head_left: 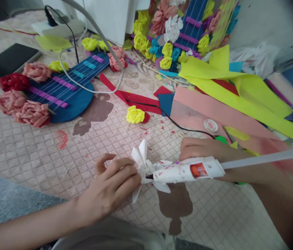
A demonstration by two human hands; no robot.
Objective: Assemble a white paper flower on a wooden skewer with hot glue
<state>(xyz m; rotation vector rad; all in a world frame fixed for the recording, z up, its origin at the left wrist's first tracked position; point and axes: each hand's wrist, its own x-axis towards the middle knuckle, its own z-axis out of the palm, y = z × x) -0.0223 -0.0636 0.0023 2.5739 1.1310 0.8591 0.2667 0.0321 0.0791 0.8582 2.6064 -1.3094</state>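
Observation:
A white flower (144,166) with long petals lies near the table's front. My left hand (116,185) has its fingertips closed on the flower's left side, the index finger bent up. My right hand (200,147) is wrapped round a white hot glue gun (180,171), whose grip is mostly hidden from view. The gun lies level, its dark nozzle pointing left at the flower's centre. Whether the tip touches the petals I cannot tell. A clear glue stick (258,159) sticks out of the gun's back end.
Left stands a blue toy guitar (69,107) with pink and red flowers, beside a phone (11,60). A yellow flower (135,114) lies ahead of my hands. Yellow sheets (252,93) and a pink sheet (195,107) pile up at right. A black cord (173,122) runs towards my right hand.

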